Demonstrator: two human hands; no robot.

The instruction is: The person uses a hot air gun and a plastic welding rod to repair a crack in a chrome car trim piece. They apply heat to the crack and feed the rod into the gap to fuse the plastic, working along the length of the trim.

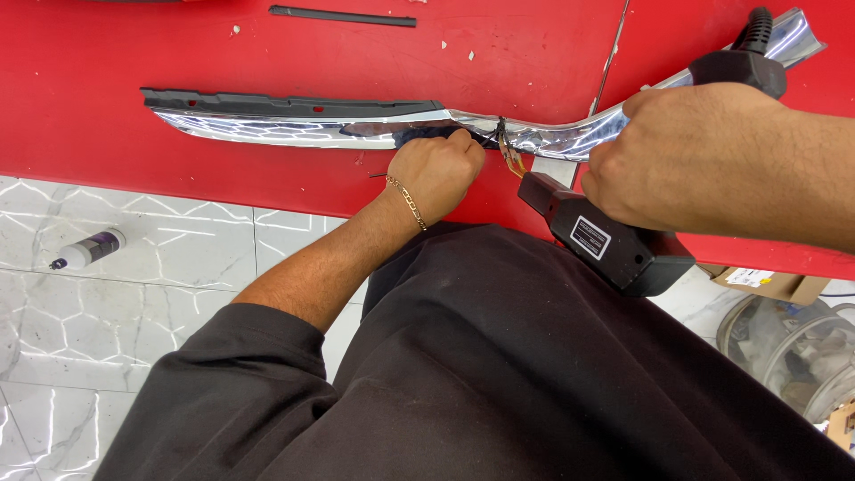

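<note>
Chrome trim strip [294, 130]: mirror-bright metallic finish, backed along its upper edge by matt black plastic. Worktop [107, 53]: smooth red surface, faintly scuffed and flecked with pale specks. Handheld tool [606, 236]: matt black plastic casing with a glossy paper label. Bracelet [408, 199]: polished gold-coloured metal links. Floor [134, 294]: glossy marble-look tiles. Garment [499, 374]: dark, matt cloth.
</note>
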